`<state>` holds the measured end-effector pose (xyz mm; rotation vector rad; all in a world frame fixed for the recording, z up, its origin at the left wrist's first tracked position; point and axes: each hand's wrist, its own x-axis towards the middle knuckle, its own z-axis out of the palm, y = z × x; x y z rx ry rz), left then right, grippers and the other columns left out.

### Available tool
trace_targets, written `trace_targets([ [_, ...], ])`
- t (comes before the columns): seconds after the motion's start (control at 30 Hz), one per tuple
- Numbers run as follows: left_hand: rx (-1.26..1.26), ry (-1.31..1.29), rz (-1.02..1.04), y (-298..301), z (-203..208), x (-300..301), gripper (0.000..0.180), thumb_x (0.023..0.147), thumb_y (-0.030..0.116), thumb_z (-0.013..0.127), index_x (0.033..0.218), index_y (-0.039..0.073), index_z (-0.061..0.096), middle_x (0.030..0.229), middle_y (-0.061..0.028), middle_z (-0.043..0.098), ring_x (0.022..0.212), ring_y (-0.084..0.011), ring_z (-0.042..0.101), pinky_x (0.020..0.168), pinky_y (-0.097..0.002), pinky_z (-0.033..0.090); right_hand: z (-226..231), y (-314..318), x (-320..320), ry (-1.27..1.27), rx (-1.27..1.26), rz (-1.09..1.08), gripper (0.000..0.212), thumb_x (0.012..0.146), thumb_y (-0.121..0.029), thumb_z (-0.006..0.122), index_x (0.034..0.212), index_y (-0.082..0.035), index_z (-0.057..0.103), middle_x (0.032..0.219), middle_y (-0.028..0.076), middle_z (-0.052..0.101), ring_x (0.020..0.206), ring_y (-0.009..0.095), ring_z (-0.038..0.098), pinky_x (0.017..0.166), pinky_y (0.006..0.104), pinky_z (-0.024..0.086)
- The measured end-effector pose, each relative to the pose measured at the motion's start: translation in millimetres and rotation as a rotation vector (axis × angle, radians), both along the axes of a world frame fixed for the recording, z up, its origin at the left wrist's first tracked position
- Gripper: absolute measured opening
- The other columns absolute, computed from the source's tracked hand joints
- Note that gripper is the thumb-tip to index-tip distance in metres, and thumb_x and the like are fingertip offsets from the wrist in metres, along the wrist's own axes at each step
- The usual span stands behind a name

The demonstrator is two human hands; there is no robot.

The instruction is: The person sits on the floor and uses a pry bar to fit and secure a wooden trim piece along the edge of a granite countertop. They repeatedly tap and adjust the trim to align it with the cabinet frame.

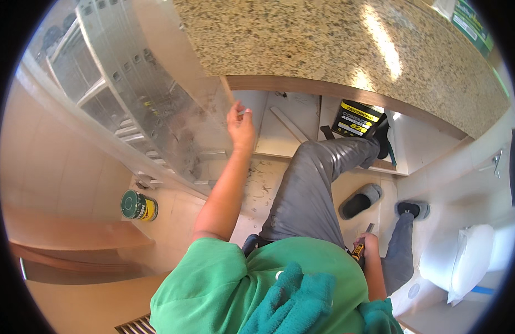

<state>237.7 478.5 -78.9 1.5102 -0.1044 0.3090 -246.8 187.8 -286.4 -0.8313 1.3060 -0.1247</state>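
Head view | left hand [242, 125], upper middle: grip, cannot tell | right hand [370, 246], lower right: pinching yellow-black tool [357, 251] | cupboard [268, 135] open, strip [288, 124] loose, floor bits [262, 189] unswept

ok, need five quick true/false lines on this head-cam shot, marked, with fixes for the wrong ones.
1. The right hand holds a black-and-yellow tool. True.
2. The left hand holds a matching tool. False: no tool shows in it; it is raised beside the cabinet opening.
3. The black can with a yellow-marked label stands on the granite countertop. False: it is inside the cabinet, below the countertop.
4. A green-and-yellow tub is on the floor at the picture's left. True.
5. Both grey slippers are worn. False: one slipper has no foot in it.
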Motion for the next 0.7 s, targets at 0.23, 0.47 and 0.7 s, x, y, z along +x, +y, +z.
trace_targets([
  [0.23,-0.147,-0.013,-0.104,1.1,-18.0,-0.5,0.026,0.103,0.025,0.058,0.089,0.004,0.062,0.085,-0.0034,0.067,0.078,-0.0093,0.057,0.072,-0.0257,0.045,2.9,4.5,-1.5,0.023,-0.031,0.020,0.009,0.084,-0.011,0.054,0.088,-0.004,0.051,0.065,0.013,0.054,0.051,0.030,0.055,0.047,0.0423,0.049],
  [0.47,-0.067,0.142,-0.274,-11.2,-35.4,-36.5,0.036,0.102,0.032,0.059,0.078,0.004,0.062,0.080,-0.0042,0.066,0.076,-0.0103,0.056,0.073,-0.0265,0.046,-2.6,0.3,-3.1,0.014,0.023,0.020,0.010,0.084,-0.012,0.053,0.091,-0.005,0.049,0.065,0.014,0.053,0.051,0.030,0.054,0.047,0.0440,0.047],
  [0.7,-0.042,0.154,-0.392,-32.3,-58.7,-65.7,0.032,0.101,0.027,0.061,0.080,0.002,0.061,0.077,-0.0016,0.063,0.076,-0.0094,0.054,0.074,-0.0269,0.045,-2.3,0.6,-3.7,0.053,-0.023,0.038,0.013,0.084,-0.013,0.054,0.091,-0.004,0.049,0.067,0.016,0.055,0.052,0.032,0.056,0.048,0.0445,0.049],
])
